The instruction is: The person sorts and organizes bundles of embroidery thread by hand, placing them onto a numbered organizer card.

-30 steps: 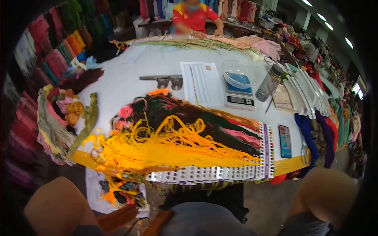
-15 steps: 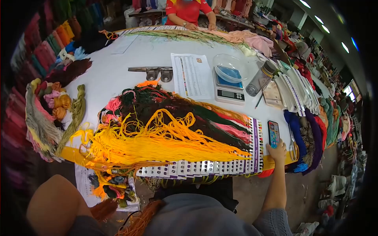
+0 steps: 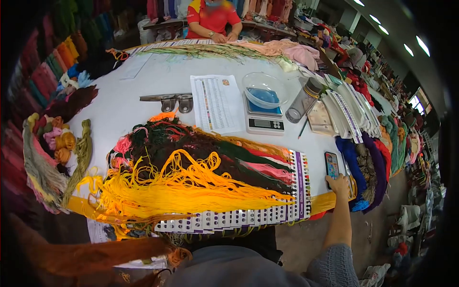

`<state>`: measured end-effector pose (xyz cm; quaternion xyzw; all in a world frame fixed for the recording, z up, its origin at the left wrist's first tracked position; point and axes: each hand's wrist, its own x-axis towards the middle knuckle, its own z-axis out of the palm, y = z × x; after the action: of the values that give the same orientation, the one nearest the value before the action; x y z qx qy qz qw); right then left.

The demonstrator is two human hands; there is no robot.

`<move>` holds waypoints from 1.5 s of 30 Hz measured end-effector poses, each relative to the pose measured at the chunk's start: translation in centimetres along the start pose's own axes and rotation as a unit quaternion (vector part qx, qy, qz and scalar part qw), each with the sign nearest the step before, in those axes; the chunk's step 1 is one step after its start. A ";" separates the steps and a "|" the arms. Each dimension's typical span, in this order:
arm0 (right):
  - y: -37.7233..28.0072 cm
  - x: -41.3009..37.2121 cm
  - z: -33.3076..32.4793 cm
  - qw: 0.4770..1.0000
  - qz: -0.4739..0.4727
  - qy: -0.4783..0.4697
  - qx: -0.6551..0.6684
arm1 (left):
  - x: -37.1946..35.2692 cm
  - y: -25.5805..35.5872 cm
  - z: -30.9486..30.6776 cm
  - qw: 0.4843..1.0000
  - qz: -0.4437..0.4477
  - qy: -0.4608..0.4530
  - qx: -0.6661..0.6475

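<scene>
My right hand (image 3: 339, 184) is at the table's near right edge, its fingers and thumb closed at the lower end of a smartphone (image 3: 331, 164). The phone's screen is lit and faces up. Just right of the phone is a pair of scissors (image 3: 345, 165), partly hidden by my hand. My left hand is out of sight. Across the lower left stretches a blurred rust-brown hank of thread (image 3: 100, 252), close to my body. Before me, bright yellow-orange threads (image 3: 191, 193) hang from punched thread cards (image 3: 229, 221) stacked along the near edge.
A digital scale (image 3: 264, 124) carries a clear plastic bowl (image 3: 264, 91). Near it are a printed sheet (image 3: 216, 103), a bottle (image 3: 304, 100) and a metal clamp (image 3: 167, 101). Dark blue yarn (image 3: 351, 165) drapes over the right edge. A co-worker in a red shirt (image 3: 213, 19) handles threads opposite.
The view has shifted. My right hand and the phone have moved slightly right relative to the cards, nearer the scissors. The rust-brown hank has swung up across the lower left, where my bare arm was.
</scene>
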<state>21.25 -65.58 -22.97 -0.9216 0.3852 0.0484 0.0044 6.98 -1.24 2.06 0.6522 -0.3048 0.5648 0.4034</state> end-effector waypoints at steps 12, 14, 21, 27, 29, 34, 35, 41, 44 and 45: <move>0.5 5.6 -1.6 0.991 0.050 -0.114 0.040 | -6.8 -1.9 1.5 0.909 -0.285 0.259 0.158; 0.9 6.3 -1.5 0.987 0.008 -0.143 0.077 | -7.3 -2.1 1.4 0.903 -0.294 0.268 0.165; 0.0 5.3 -1.5 0.995 0.010 -0.081 0.059 | -8.6 -2.6 1.7 0.897 -0.310 0.270 0.162; -0.6 4.0 -1.4 0.999 0.030 -0.044 -0.006 | -10.0 -3.0 2.0 0.878 -0.364 0.288 0.118; -1.0 2.7 -1.5 0.999 0.019 0.015 0.025 | -12.2 -3.6 0.5 0.854 -0.415 0.314 0.027; -3.0 -1.0 -0.7 0.949 -0.096 0.246 0.171 | -17.0 -4.1 -1.8 0.771 -0.503 0.334 -0.200; -3.4 -2.0 -0.4 0.950 -0.094 0.246 0.170 | -17.9 -4.0 -1.9 0.726 -0.538 0.322 -0.284; -10.5 -16.4 -2.8 0.806 -0.358 0.115 0.457 | -19.4 -1.7 -1.0 0.630 -0.626 0.267 -0.374; -13.2 -22.5 -2.7 0.750 -0.458 0.011 0.478 | -19.0 0.3 -0.1 0.628 -0.682 0.227 -0.298; -13.9 -24.6 -2.5 0.747 -0.511 -0.004 0.426 | -20.0 0.7 0.1 0.624 -0.706 0.202 -0.267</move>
<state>14.14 -38.47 -18.56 -0.8829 -0.1631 -0.1268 0.4216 2.88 -2.80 -17.42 0.4007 0.2013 0.1179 0.8860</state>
